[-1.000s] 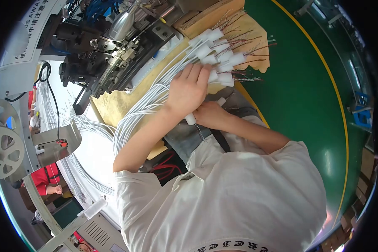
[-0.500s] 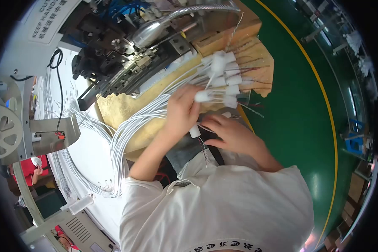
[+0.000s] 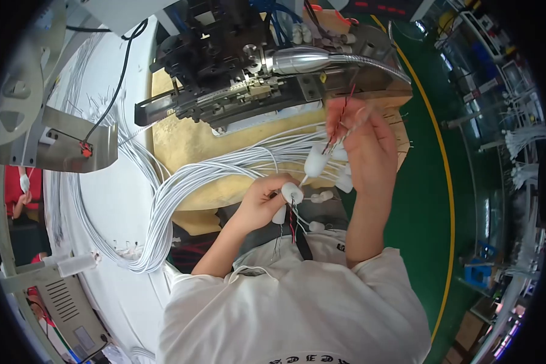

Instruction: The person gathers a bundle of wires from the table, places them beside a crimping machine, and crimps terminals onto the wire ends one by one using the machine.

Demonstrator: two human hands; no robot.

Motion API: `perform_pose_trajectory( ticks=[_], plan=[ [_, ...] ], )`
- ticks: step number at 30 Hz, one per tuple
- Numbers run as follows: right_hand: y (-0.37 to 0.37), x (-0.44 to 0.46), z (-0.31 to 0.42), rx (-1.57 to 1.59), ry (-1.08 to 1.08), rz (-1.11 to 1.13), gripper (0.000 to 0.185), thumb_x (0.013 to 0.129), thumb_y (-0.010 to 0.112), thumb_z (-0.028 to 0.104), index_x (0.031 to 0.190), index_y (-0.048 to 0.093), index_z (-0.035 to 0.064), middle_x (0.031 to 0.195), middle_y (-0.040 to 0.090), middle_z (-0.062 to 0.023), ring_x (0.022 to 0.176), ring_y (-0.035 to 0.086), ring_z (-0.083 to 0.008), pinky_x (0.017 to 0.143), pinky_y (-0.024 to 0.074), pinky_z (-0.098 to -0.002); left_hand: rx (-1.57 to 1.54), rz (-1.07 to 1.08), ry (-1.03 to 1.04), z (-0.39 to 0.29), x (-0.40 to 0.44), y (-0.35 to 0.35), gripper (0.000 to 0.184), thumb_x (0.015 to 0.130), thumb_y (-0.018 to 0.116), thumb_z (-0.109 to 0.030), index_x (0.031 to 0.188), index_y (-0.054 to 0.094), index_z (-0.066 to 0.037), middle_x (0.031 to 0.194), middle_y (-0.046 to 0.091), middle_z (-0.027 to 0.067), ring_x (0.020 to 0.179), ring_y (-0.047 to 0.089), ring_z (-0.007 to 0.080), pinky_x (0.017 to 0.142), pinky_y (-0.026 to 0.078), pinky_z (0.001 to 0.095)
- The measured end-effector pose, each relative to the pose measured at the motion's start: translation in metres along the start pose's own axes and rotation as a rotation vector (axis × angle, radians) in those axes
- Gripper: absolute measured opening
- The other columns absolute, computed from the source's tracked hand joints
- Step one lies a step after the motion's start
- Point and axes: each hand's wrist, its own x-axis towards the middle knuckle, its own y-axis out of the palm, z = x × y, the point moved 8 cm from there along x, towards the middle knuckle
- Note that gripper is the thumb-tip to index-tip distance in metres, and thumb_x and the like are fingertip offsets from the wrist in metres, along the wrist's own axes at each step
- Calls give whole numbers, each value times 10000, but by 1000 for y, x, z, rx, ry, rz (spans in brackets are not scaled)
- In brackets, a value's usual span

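Observation:
My left hand [image 3: 262, 205] is closed around a white plastic sleeve [image 3: 292, 193] near my lap, with thin red, black and white wires hanging from its open end. Another white sleeve [image 3: 279, 215] with dark wires hangs just below these fingers. Up and to the right, my right hand [image 3: 370, 142] pinches thin twisted wires [image 3: 341, 124] that come out of a further white sleeve [image 3: 315, 161]. Beside that hand, more white sleeves [image 3: 344, 180] lie at the ends of the white cable bundle [image 3: 194, 179]. My right fingertips are slightly blurred.
A black and metal machine [image 3: 242, 85] stands just beyond the cables, with a flexible metal hose [image 3: 370, 60] on its right. Yellowish sheeting [image 3: 182, 142] covers the table edge. On the left hangs a metal bracket [image 3: 82, 148]. A person in red [image 3: 23, 191] sits at far left.
My right hand has risen from near my lap to the sleeves' wires and now pinches them. My left hand has come away from the cable bundle toward my lap. The camera view has shifted.

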Motion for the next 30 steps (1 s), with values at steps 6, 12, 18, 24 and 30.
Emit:
perform_pose_trajectory(
  ticks=[6,12,18,24,30],
  plan=[
    [19,4,-5,91,21,131,242,907,522,187,983,586,-34,771,564,-46,695,509,-106,649,410,-246,-16,15,-34,2,-1,-4,151,799,451,102,864,573,41,849,578,101,781,566,176,738,453,290],
    [28,-2,-16,99,122,-68,183,892,548,154,898,593,-23,665,513,-12,545,470,-86,511,394,-230,-135,-243,204,-15,-2,-23,102,847,502,6,913,578,25,866,557,78,770,528,152,719,424,285],
    [47,-11,-50,-505,216,-29,135,865,567,109,823,603,-13,603,523,-17,517,472,-74,483,374,-229,-486,-482,470,-43,6,-37,385,804,620,-49,1147,453,1,897,476,25,799,458,97,683,385,243],
    [57,-17,-60,-621,160,64,93,828,594,72,819,596,-21,656,570,-78,525,500,-125,492,382,-247,-410,-763,209,-43,14,-55,261,839,609,-76,1080,524,-25,739,480,-35,634,427,4,523,307,148],
    [51,-18,-63,-648,161,60,72,822,591,57,819,591,-15,655,552,-70,526,482,-133,488,370,-255,-449,-710,218,-39,17,-59,89,879,562,-97,940,567,-32,663,532,-30,545,419,5,480,318,167]
  ],
)
